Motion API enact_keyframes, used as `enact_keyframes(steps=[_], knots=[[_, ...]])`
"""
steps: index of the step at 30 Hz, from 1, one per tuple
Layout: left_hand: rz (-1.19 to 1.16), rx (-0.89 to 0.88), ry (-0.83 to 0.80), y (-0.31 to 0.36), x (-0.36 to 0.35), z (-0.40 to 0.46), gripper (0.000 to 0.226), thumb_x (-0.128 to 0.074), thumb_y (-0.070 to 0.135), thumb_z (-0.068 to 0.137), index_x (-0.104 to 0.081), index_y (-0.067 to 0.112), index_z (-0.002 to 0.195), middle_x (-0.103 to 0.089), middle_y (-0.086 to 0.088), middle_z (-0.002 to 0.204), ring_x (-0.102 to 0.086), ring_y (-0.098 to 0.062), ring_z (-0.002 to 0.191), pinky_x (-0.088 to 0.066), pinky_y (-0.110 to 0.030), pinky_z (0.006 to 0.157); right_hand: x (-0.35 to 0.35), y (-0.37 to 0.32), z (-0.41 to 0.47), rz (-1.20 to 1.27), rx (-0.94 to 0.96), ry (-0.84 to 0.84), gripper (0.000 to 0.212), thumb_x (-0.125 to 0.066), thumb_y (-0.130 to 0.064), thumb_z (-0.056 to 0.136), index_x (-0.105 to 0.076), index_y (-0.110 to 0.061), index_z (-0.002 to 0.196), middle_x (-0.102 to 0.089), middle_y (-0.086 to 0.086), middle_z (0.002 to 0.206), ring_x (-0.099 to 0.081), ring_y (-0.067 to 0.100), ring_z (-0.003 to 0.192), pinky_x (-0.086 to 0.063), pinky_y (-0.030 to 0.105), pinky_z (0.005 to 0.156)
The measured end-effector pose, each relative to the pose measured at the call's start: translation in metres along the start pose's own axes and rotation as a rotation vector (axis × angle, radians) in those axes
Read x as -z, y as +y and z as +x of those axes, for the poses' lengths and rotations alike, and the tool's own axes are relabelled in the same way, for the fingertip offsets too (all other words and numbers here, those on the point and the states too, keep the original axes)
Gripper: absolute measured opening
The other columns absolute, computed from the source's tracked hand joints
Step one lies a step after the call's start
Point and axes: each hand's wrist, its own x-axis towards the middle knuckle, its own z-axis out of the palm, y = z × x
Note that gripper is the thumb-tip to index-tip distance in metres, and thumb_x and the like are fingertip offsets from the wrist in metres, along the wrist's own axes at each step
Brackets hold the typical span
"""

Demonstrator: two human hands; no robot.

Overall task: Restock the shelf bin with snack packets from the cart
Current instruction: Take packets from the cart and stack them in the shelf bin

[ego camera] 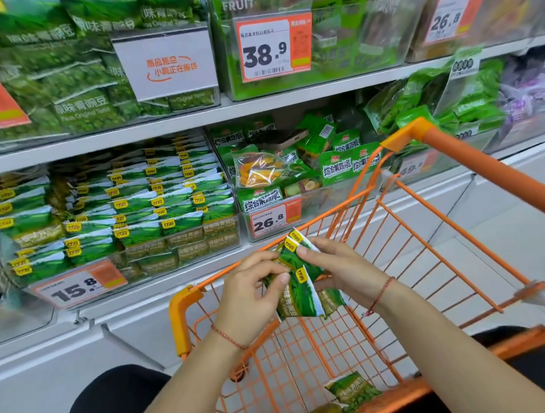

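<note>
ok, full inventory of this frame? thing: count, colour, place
green-and-white foil snack packets in hand: several, green with yellow logo, held over the cart by both hands
orange wire shopping cart: one, orange, in front of the shelf
loose green snack packets: at least two, green, on the cart floor near the person
clear plastic shelf bin: one, transparent, middle shelf left, stacked with matching green packets, tag 15.8
mixed fruit-and-vegetable crisp bags: many, green, bin to its right, tag 26.8
large green pea bags: many, green, top shelf left
left hand: one, grips the packets from the left
right hand: one, grips the packets from the right
</note>
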Motion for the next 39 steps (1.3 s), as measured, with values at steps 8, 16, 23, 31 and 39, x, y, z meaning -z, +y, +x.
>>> enact_keyframes(steps=[8, 16, 23, 31, 39], knots=[[-0.077, 0.077, -0.021, 0.006, 0.004, 0.0, 0.015, -0.052, 0.051, 0.078, -0.063, 0.041, 0.074, -0.064, 0.02, 0.104, -0.054, 0.008, 0.105, -0.04, -0.014, 0.087, -0.002, 0.003, 0.0, -0.08, -0.002, -0.028, 0.021, -0.053, -0.022, 0.096, -0.063, -0.02, 0.114, -0.071, -0.001, 0.098, -0.069, 0.011, 0.086, -0.056, 0.027, 0.071], [-0.177, 0.3, 0.16, 0.025, -0.003, 0.017, 0.02, -0.053, 0.019, 0.095, -0.059, 0.023, 0.076, -0.067, 0.001, 0.087, -0.063, -0.018, 0.092, -0.049, -0.032, 0.075, -0.007, 0.001, 0.004, -0.077, 0.09, 0.089, 0.018, -0.05, -0.013, 0.097, -0.06, -0.025, 0.106, -0.066, 0.0, 0.102, -0.068, 0.011, 0.081, -0.058, 0.025, 0.065], [-0.087, 0.288, 0.298, 0.039, -0.013, 0.03, 0.016, -0.051, 0.02, 0.096, -0.058, 0.012, 0.085, -0.057, 0.013, 0.074, -0.053, -0.003, 0.069, -0.041, -0.031, 0.065, -0.004, 0.0, 0.002, 0.111, 0.065, 0.1, 0.043, -0.064, -0.053, 0.079, -0.055, -0.029, 0.113, -0.066, -0.001, 0.11, -0.067, 0.008, 0.092, -0.052, 0.025, 0.073], [-0.104, 0.314, 0.311, 0.048, -0.025, 0.026, 0.014, -0.044, 0.026, 0.098, -0.05, 0.021, 0.109, -0.055, 0.011, 0.099, -0.054, -0.012, 0.101, -0.044, -0.029, 0.084, -0.005, 0.007, 0.003, 0.053, 0.194, 0.107, 0.06, -0.078, -0.023, 0.068, -0.053, -0.017, 0.123, -0.065, 0.001, 0.111, -0.065, 0.003, 0.093, -0.049, 0.016, 0.071], [-0.293, 0.354, 0.105, 0.052, -0.012, 0.031, 0.025, -0.04, 0.03, 0.101, -0.052, 0.032, 0.123, -0.052, 0.012, 0.127, -0.048, 0.005, 0.112, -0.037, -0.017, 0.098, -0.007, 0.008, 0.006, 0.06, 0.273, 0.122, 0.052, -0.072, -0.019, 0.075, -0.054, -0.016, 0.124, -0.067, 0.003, 0.116, -0.063, 0.015, 0.109, -0.052, 0.025, 0.087]])
